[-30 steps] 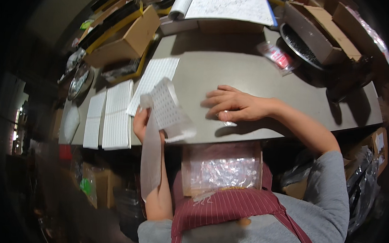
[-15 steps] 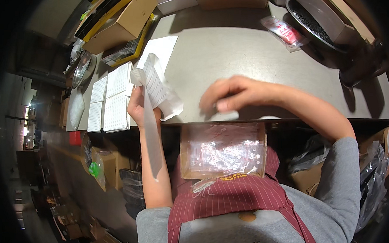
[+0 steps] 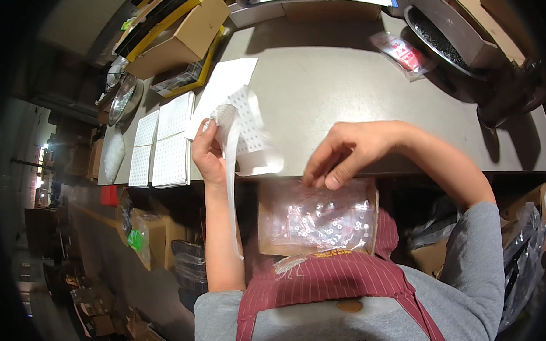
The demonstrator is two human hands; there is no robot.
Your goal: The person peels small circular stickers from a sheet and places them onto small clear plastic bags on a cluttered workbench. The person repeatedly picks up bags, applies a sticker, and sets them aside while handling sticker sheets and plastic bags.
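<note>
My left hand (image 3: 209,149) is closed on a sheet of small printed stickers (image 3: 246,123), held over the table's near edge at the left. The sheet is bent, and a long pale strip of its backing hangs down past my wrist. My right hand (image 3: 356,153) hovers at the far rim of a cardboard box (image 3: 375,227), fingers bent downward with the thumb apart from them. Its fingertips are close to the clear plastic bags (image 3: 319,218) in the box; whether they touch is unclear. Small white round marks show on the bags.
Stacks of printed sticker sheets (image 3: 172,145) lie left on the grey table (image 3: 313,81), near a white sheet (image 3: 231,74). Beyond stand cardboard boxes (image 3: 190,36). A bowl of dark small pieces (image 3: 434,34) and a red-printed plastic packet (image 3: 403,52) are at the far right.
My right hand has moved from above the table edge toward me, to the box's far rim. The sticker sheet in my left hand has turned and shifted slightly right, its strip swinging along.
</note>
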